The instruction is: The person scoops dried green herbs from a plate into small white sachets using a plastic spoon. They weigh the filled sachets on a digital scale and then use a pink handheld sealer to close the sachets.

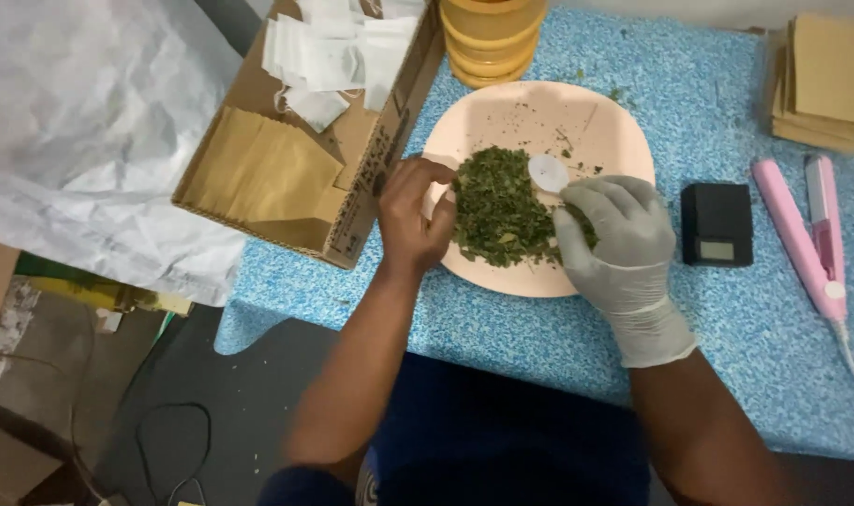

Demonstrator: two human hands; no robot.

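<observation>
1. On the blue counter [502, 328], a pink plate [502, 117] holds green leaves [497, 211].
2. The bare left hand [413, 215] pinches a small white bag [436, 199].
3. The gloved right hand [619, 239] holds a white scoop [548, 172].
4. A brown box [352, 201] with brown and white packets sits at the left.

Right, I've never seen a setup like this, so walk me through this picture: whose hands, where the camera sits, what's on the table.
One picture, from a camera worn on the person's head, looking down. Both hands are theirs. The bare left hand rests at the pink plate, touching a pile of dried green leaves. The gloved right hand holds a small white scoop over the pile. On the blue table: a black pocket scale, a pink heat sealer, brown envelopes, and a cardboard box with white pouches.
</observation>
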